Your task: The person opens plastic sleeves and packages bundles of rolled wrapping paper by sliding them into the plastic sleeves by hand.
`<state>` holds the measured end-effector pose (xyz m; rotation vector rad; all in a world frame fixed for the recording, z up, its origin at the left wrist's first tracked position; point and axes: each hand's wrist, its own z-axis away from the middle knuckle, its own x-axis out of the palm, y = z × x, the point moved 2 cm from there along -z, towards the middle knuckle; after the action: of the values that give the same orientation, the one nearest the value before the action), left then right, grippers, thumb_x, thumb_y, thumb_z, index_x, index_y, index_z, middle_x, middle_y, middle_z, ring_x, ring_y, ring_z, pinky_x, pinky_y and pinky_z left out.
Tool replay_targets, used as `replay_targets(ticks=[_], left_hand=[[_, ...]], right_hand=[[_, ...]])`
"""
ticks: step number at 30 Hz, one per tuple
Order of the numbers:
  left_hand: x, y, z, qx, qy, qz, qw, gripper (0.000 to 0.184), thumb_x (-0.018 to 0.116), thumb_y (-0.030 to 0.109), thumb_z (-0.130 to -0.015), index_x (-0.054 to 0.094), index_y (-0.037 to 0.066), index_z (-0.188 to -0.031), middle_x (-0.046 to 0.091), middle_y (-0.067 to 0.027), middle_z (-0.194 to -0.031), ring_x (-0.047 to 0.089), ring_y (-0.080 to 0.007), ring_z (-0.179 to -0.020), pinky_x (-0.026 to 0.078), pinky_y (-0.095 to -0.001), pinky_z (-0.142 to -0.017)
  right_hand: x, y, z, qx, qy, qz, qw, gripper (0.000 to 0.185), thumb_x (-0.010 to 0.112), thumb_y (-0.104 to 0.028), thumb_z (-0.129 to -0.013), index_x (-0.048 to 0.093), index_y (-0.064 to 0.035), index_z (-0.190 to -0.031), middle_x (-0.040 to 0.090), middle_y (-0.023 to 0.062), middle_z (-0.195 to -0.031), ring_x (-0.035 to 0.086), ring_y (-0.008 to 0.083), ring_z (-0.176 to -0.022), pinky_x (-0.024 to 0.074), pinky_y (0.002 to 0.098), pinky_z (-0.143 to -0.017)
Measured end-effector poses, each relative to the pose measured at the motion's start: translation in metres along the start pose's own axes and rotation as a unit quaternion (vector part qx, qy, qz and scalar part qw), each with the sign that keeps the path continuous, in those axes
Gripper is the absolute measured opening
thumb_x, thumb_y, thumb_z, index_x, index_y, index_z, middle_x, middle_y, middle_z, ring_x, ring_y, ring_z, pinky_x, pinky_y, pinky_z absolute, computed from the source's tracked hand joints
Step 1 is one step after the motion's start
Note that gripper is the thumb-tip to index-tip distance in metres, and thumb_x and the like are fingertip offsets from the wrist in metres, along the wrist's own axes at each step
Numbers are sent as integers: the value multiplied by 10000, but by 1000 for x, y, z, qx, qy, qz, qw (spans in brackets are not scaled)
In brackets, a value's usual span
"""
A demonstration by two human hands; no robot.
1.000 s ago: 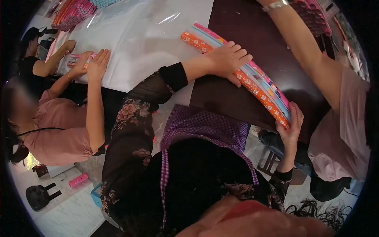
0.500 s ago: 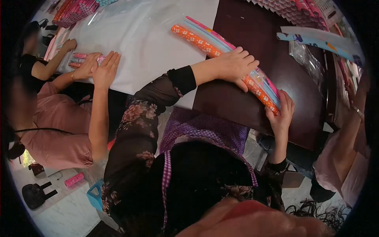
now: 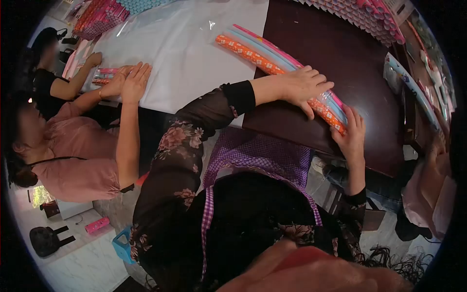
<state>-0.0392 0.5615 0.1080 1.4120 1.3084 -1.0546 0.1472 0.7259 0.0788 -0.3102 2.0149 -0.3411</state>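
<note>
A clear-wrapped pack of wrapping paper rolls (image 3: 262,57) lies slanted across the white sheet and the dark table; orange flowered, light blue and pink rolls show. My left hand (image 3: 304,86) rests on top of the pack past its middle, fingers stretched flat across it and thumb apart on the near side. At the pack's near right end, my right hand (image 3: 351,134) grips the roll ends, with its thumb on the near side and its fingers on the far side.
White sheeting (image 3: 194,53) covers the left of the dark table (image 3: 379,107). Stacked rolls (image 3: 350,17) stand at the back. On the left, a co-worker's hands (image 3: 129,82) press another pack. At right, another person's arm (image 3: 435,151) is by a blue roll (image 3: 413,90).
My left hand has slid slightly right along the pack towards my right hand. The right hand still grips the end. At the far right, the blue roll has swung down and rightward.
</note>
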Motion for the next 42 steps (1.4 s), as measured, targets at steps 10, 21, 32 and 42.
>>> replay_targets(ticks=[10,21,32,42], left_hand=[[11,-53,20,-13,-67,-3,998,1009,724,657,-616,472,-36,-1304,542,-146,-1110,495,-269,-1021,360,-355,-871],[-1,-15,7,-2,17,-45,999,980,698,678,-635,506,-61,-1250,560,-116,-1034,506,-236,-929,364,-340,-803],[-7,11,-11,19,15,-42,999,983,690,677,-635,502,-63,-1255,569,-117,-1031,513,-235,-929,368,-340,-807],[1,13,-17,19,32,-48,998,964,701,664,-634,504,-58,-1241,570,-114,-1016,524,-242,-927,380,-344,-813]], right_hand=[[-15,24,41,76,-22,29,996,703,741,-199,-666,495,-52,-1307,508,154,-1307,467,352,-1179,358,459,-1016],[-10,-3,21,69,33,9,997,654,745,-151,-645,545,-62,-1261,533,143,-1277,478,341,-1166,360,447,-1017],[-2,-22,0,60,62,18,996,698,773,-124,-616,503,-41,-1254,521,147,-1293,473,344,-1194,359,444,-1023],[6,-10,-3,43,61,29,997,766,794,-142,-631,429,-32,-1295,468,158,-1340,431,354,-1229,345,454,-1036]])
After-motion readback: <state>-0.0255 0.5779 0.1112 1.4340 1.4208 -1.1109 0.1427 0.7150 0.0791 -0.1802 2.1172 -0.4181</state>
